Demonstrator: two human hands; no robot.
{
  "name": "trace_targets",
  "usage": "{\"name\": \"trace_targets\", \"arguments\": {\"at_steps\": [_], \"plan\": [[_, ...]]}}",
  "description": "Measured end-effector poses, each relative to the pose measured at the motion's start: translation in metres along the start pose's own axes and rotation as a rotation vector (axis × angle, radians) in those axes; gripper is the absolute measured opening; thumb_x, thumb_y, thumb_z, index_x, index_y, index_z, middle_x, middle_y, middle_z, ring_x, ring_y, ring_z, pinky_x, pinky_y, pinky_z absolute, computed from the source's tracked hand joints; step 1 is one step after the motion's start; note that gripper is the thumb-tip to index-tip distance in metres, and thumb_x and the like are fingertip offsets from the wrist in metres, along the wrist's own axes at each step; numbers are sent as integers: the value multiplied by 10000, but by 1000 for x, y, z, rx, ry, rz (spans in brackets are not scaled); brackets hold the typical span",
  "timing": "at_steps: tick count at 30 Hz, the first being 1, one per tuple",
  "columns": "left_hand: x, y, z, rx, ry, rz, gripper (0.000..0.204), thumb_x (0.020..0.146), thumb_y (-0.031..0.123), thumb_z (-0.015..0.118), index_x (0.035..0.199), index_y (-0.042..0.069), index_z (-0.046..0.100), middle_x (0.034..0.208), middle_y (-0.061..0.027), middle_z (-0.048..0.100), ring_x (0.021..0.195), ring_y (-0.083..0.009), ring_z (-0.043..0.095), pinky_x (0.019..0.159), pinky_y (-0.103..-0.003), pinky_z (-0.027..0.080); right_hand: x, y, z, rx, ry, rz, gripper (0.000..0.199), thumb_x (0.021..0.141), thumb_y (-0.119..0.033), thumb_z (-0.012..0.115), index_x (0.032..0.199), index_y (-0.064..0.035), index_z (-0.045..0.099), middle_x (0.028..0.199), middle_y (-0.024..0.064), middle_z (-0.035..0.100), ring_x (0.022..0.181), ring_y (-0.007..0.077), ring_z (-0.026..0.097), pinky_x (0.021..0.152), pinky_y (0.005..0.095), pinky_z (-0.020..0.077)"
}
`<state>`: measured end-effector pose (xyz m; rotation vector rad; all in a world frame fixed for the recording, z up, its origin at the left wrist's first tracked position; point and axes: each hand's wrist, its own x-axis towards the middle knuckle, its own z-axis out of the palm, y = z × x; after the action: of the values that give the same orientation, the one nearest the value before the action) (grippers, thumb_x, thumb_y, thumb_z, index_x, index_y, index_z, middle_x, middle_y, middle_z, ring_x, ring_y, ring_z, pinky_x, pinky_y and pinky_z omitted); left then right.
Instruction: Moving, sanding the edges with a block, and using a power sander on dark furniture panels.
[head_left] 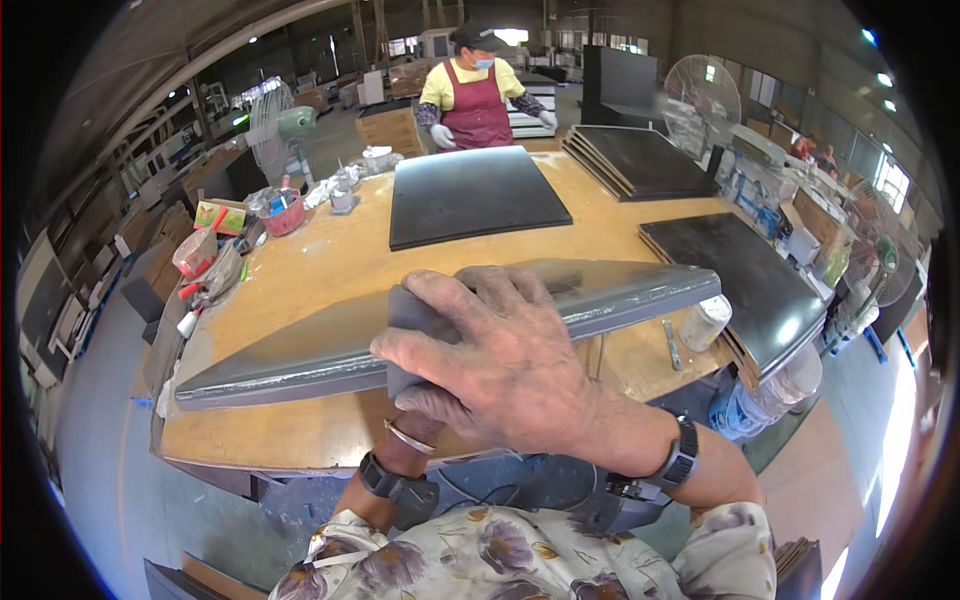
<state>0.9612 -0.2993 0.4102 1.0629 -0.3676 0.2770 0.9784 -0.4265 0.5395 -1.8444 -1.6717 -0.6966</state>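
A glossy dark panel (290,350) is tilted up at the near side of the wooden worktable (330,265), its long edge facing me. My right hand (500,350) lies across the middle of that edge, fingers bent over a dark grey pad (405,318) that looks like sandpaper. The pad laps over the panel's edge under my thumb and fingers. Only the wrist and a bit of my left hand (418,428) show, below the panel and behind my right hand. Its fingers are hidden.
Another dark panel (475,195) lies flat farther back. Stacked panels (645,160) and a second pile (735,270) stand at right, near a white tin (705,322) and a scraper (671,345). Tubs (283,212) line the left edge. A co-worker (480,100) stands across the table.
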Motion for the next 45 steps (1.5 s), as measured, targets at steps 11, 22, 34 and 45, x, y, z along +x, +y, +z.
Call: {"name": "trace_targets", "arguments": {"at_steps": [11, 22, 34, 45], "plan": [[10, -7, -12, -7, 16, 11, 339, 805, 193, 645, 1096, 25, 594, 1055, -147, 620, 974, -248, 598, 814, -330, 488, -38, 26, -20, -232, 10, 100, 443, 634, -293, 757, 1044, -216, 609, 1151, 115, 491, 1009, 308, 507, 859, 430, 397], [10, -16, -4, -78, -68, -71, 262, 803, 97, 632, 1052, 19, 604, 1060, -135, 624, 1012, -294, 594, 774, -289, 494, -73, 56, -46, -160, 141, 193, 390, 615, -236, 726, 985, -189, 613, 1077, 104, 511, 982, 276, 525, 829, 426, 409], [4, -7, -13, -116, -98, -10, 182, 798, 74, 624, 969, 17, 645, 1003, -145, 645, 989, -310, 607, 771, -288, 496, -76, 63, -41, -179, 102, 151, 444, 615, -286, 756, 1025, -218, 602, 1117, 78, 516, 1021, 260, 527, 885, 427, 410], [4, -16, -13, -96, -67, 38, 289, 817, 172, 609, 1060, 17, 611, 1061, -174, 614, 1008, -307, 589, 852, -390, 473, -48, 12, 16, -71, 264, 27, 228, 709, -164, 580, 937, -163, 580, 1031, 83, 552, 969, 258, 542, 820, 414, 439]]}}
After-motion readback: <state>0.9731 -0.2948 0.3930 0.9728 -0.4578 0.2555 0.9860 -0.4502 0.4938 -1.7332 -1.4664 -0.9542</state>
